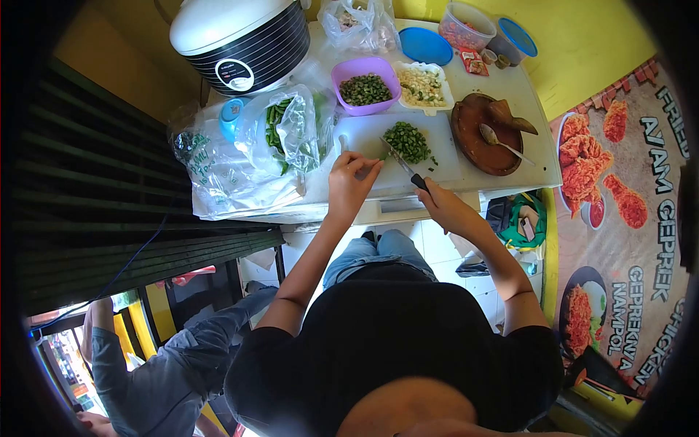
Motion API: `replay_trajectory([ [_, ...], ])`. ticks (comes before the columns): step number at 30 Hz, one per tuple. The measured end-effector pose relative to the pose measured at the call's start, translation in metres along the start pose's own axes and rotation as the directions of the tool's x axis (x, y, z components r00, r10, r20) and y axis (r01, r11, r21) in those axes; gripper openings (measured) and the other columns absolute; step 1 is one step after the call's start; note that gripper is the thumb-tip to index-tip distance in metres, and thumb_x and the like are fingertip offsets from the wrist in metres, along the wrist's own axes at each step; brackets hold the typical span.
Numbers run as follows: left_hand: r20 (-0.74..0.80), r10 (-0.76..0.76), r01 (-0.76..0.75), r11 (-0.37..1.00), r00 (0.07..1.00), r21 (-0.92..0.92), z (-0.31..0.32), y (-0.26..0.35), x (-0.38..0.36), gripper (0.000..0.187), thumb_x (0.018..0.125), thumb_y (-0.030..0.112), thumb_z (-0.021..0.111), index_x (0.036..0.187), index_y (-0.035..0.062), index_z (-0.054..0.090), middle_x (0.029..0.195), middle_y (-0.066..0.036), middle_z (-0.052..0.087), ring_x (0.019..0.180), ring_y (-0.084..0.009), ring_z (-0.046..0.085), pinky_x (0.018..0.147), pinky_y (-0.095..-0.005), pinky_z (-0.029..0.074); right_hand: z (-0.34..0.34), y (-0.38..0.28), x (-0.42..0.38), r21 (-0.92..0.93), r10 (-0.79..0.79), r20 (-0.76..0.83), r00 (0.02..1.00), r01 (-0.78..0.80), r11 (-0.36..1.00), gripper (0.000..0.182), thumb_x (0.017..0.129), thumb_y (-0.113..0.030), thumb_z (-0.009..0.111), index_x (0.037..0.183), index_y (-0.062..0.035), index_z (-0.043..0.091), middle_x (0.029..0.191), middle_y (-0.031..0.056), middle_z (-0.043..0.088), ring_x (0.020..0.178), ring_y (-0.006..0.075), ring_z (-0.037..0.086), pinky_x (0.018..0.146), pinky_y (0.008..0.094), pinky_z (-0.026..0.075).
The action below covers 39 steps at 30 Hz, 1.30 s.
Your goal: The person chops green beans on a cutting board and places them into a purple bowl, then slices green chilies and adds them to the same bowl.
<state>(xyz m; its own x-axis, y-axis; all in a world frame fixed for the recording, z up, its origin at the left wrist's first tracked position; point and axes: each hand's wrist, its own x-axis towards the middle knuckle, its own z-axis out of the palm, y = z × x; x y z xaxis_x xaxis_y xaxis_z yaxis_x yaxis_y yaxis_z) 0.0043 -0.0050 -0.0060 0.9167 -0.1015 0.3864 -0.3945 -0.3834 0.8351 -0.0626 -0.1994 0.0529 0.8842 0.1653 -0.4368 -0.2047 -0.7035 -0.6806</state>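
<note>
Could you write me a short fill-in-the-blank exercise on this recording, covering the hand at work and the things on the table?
1. The right hand grips a ____ at the chopping board.
2. Behind the board, chopped greens fill a bowl coloured ____.
3. A metal ____ lies in the round brown mortar, its handle reaching towards the rim.
4. The lid lying flat behind the white tray is ____ in colour.

Missing words: knife; purple; spoon; blue.
</note>
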Motion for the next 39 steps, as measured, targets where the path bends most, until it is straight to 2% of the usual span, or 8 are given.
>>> replay_trajectory([
  [4, -0.010, -0.008, 0.008, 1.000, 1.000, -0.008, 0.002, 0.002, 0.001, 0.011, 0.075, 0.009, 0.074, 0.082, 0.0006, 0.071, 0.080, -0.009, 0.061, 0.065, -0.0186, 0.061, 0.059, -0.0283, 0.050, 0.004, 0.010, 0.000, -0.025, -0.149, -0.052, 0.988, 0.148, 0.989, 0.027, 0.099, -0.028, 0.038, 0.100, -0.0010, 0.040, 0.066, 0.0232, 0.057, 0.055, 0.0372, 0.058, 0.053, 0.0454, 0.044],
  [10, -0.010, -0.032, 0.032, 0.999, 0.999, 0.006, 0.004, 0.000, 0.000, 0.013, 0.075, 0.010, 0.076, 0.085, 0.0020, 0.073, 0.079, -0.007, 0.061, 0.065, -0.0140, 0.060, 0.059, -0.0253, 0.048, 0.001, 0.012, 0.001, -0.075, -0.166, -0.061, 0.984, 0.162, 0.984, 0.028, 0.099, -0.029, 0.039, 0.099, -0.0008, 0.040, 0.072, 0.0279, 0.059, 0.066, 0.0463, 0.058, 0.062, 0.0519, 0.044],
  [14, -0.002, -0.048, 0.048, 0.999, 0.999, 0.020, 0.003, 0.002, 0.000, 0.012, 0.075, 0.010, 0.075, 0.083, 0.0013, 0.072, 0.080, -0.009, 0.063, 0.065, -0.0190, 0.063, 0.060, -0.0282, 0.052, -0.003, 0.008, -0.001, -0.142, -0.095, -0.015, 0.995, 0.092, 0.986, 0.029, 0.099, -0.029, 0.039, 0.100, -0.0008, 0.041, 0.075, 0.0295, 0.059, 0.069, 0.0469, 0.058, 0.065, 0.0531, 0.044],
  [17, -0.004, -0.046, 0.046, 0.998, 0.999, 0.039, 0.005, 0.003, 0.001, 0.013, 0.075, 0.011, 0.075, 0.083, 0.0019, 0.072, 0.079, -0.009, 0.063, 0.064, -0.0187, 0.063, 0.060, -0.0281, 0.052, -0.007, 0.010, -0.001, -0.200, -0.213, -0.060, 0.975, 0.197, 0.960, 0.029, 0.099, -0.029, 0.037, 0.103, -0.0003, 0.041, 0.075, 0.0284, 0.059, 0.062, 0.0436, 0.059, 0.057, 0.0499, 0.047],
  [19, -0.008, -0.067, 0.068, 0.996, 0.998, 0.057, 0.005, 0.003, 0.000, 0.012, 0.075, 0.011, 0.075, 0.083, 0.0023, 0.072, 0.079, -0.009, 0.063, 0.064, -0.0182, 0.063, 0.060, -0.0280, 0.052, -0.028, -0.014, -0.005, -0.092, -0.003, 0.142, 0.990, 0.016, 0.996, 0.031, 0.100, -0.030, 0.033, 0.105, -0.0005, 0.040, 0.073, 0.0254, 0.059, 0.054, 0.0366, 0.060, 0.046, 0.0439, 0.049],
  [25, -0.022, -0.057, 0.057, 0.998, 0.998, 0.034, 0.005, 0.004, 0.001, 0.012, 0.075, 0.011, 0.075, 0.084, 0.0020, 0.072, 0.077, -0.008, 0.062, 0.061, -0.0166, 0.061, 0.056, -0.0272, 0.050, -0.037, -0.018, 0.004, -0.146, 0.054, 0.210, 0.976, -0.024, 0.989, 0.032, 0.100, -0.032, 0.032, 0.106, -0.0023, 0.040, 0.068, 0.0208, 0.058, 0.049, 0.0294, 0.059, 0.039, 0.0391, 0.048],
  [34, -0.013, -0.075, 0.075, 0.996, 0.997, 0.048, 0.004, 0.006, 0.000, 0.013, 0.076, 0.009, 0.074, 0.084, -0.0002, 0.071, 0.077, -0.009, 0.063, 0.061, -0.0168, 0.062, 0.057, -0.0269, 0.051, -0.012, 0.001, 0.024, -0.193, -0.114, 0.074, 0.991, 0.127, 0.973, 0.030, 0.099, -0.028, 0.035, 0.108, -0.0001, 0.041, 0.068, 0.0265, 0.060, 0.056, 0.0415, 0.060, 0.057, 0.0511, 0.048],
  [39, -0.057, -0.092, 0.093, 0.996, 0.994, 0.008, 0.008, 0.004, -0.001, 0.012, 0.077, 0.009, 0.073, 0.084, -0.0003, 0.071, 0.077, -0.010, 0.063, 0.063, -0.0178, 0.063, 0.060, -0.0268, 0.052, -0.023, -0.014, 0.010, -0.129, -0.021, 0.138, 0.990, 0.039, 0.991, 0.030, 0.099, -0.028, 0.036, 0.107, 0.0000, 0.042, 0.068, 0.0274, 0.060, 0.059, 0.0431, 0.060, 0.058, 0.0525, 0.046],
])
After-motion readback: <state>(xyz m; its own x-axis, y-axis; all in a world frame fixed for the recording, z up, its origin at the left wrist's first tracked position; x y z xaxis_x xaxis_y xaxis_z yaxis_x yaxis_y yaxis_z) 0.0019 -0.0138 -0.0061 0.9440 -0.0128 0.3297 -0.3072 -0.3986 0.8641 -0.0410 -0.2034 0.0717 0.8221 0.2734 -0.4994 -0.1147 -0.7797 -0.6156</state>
